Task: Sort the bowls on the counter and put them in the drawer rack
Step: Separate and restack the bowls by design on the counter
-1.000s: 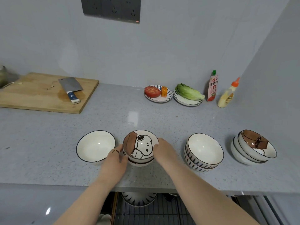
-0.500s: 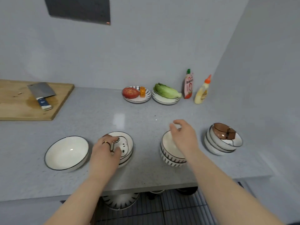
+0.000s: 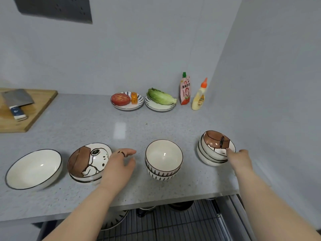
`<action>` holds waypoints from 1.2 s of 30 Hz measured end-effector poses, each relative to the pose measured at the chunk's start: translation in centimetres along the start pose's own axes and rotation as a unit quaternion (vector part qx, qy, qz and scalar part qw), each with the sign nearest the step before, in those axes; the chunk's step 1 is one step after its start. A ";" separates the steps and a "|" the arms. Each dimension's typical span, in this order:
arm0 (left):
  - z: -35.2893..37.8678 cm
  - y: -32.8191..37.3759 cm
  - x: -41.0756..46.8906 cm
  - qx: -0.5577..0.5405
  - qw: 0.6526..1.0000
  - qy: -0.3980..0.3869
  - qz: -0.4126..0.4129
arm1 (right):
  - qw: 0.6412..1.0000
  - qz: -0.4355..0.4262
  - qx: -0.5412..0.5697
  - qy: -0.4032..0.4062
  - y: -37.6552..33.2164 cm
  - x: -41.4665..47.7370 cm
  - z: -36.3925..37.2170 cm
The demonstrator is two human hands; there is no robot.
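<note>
- Landmark: striped stack point(image 3: 164, 160), two nested bowls with dark dashes on the outside, standing near the front edge of the grey counter point(image 3: 121, 129).
- Left of the striped stack: dog-cartoon stack point(image 3: 86, 162), its top bowl tilted toward the camera. Further left again, a plain white bowl point(image 3: 33, 168) with a dark rim, on its own.
- Right of the striped stack, well apart: brown-topped stack point(image 3: 215, 148), three or so bowls, cartoon print inside the top one.
- Left hand point(image 3: 118, 164) sits between the striped stack and the dog-cartoon stack, fingers loosely extended, thumb apart, holding nothing. A ring shows on one finger. Its palm overlaps the dog-cartoon stack's near rim; contact cannot be told.
- Right hand point(image 3: 239, 158) is at the far side of the brown-topped stack from the striped stack, thumb laid on the top rim, other fingers curled against the outer wall: a pinch on the rim.
- Below and in front of the striped stack: drawer rack point(image 3: 173, 223), pulled out, dark wire grid, with a striped dish point(image 3: 114, 220) partly hidden under the counter edge.
- Behind the striped stack, at the wall: tomato plate point(image 3: 127, 101), lettuce plate point(image 3: 160, 101), red sauce pouch point(image 3: 185, 88), yellow squeeze bottle point(image 3: 199, 96).
- Far left and behind: cutting board point(image 3: 34, 108) with a cleaver point(image 3: 16, 101) lying on it.
</note>
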State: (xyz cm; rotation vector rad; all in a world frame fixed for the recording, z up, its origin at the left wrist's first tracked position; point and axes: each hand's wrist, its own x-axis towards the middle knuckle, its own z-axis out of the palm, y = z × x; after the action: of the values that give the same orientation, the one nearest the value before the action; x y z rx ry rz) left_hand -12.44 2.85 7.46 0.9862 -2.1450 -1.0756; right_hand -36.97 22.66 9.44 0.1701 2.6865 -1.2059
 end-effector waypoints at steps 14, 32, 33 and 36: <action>-0.7 -0.9 0.2 -0.028 0.999 0.034 -0.011 | 0.998 -0.056 0.007 0.038 -0.4 0.5 -0.1; -8.8 -6.7 -3.8 -0.064 0.989 0.109 -0.074 | 0.929 -0.299 -0.024 -0.217 -11.0 -19.0 13.2; -8.7 -6.7 -3.9 -0.089 0.988 0.094 -0.087 | 0.925 -0.300 -0.041 -0.227 -10.9 -19.6 14.1; -8.7 -6.8 -3.8 -0.142 0.982 0.067 -0.101 | 0.915 -0.299 -0.081 -0.258 -10.5 -20.8 16.2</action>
State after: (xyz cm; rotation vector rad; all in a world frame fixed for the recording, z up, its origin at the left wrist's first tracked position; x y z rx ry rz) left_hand -1.48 -0.73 5.95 1.1194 -1.7526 -1.3300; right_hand -16.53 3.02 11.17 -0.9237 2.3840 -0.9538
